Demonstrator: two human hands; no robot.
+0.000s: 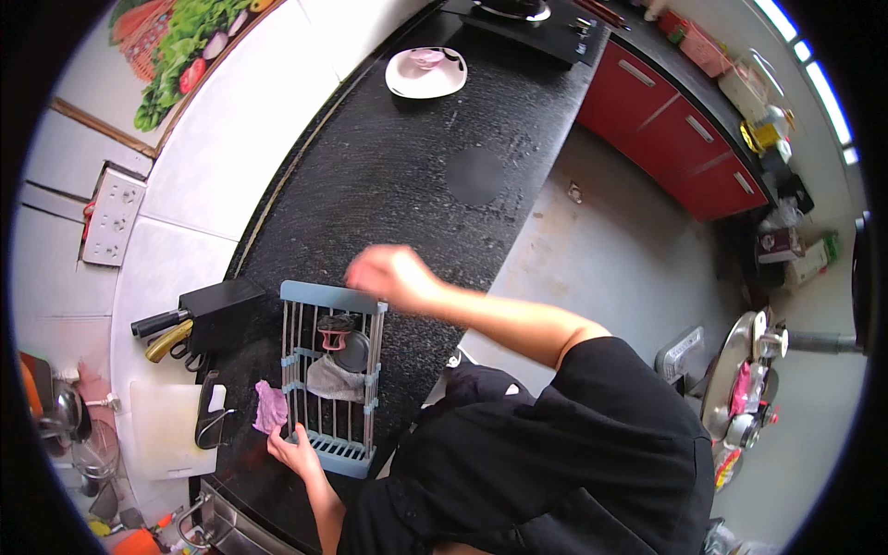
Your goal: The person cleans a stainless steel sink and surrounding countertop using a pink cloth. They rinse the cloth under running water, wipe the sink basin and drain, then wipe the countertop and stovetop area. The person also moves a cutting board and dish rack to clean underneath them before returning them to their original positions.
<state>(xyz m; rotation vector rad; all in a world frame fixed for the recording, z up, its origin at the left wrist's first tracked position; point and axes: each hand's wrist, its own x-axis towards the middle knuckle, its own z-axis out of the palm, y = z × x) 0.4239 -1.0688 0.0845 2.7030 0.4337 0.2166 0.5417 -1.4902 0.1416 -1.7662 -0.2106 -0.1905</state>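
Note:
A blue-grey plastic drain rack (334, 296) with metal rods lies on the black speckled countertop (388, 201). My left hand (297, 454) grips its near left corner, thumb over the edge. Beside those fingers lies a crumpled pink cloth (270, 407). My right hand (385, 276) is motion-blurred at the rack's far right corner; whether it touches the rack or holds anything cannot be made out. Inside the rack sit a grey mesh cloth (336, 380), a dark round lid-like piece (352, 352) and a pink-handled scrubber (334, 338) with dark bristles or wire.
Left of the rack stand a black knife block (225, 309) and a white cutting board (156, 430) with a black-handled tool (209, 413). A steel sink (232, 527) borders the counter below. Farther along are a white bowl (423, 87) and a black cooktop (534, 35).

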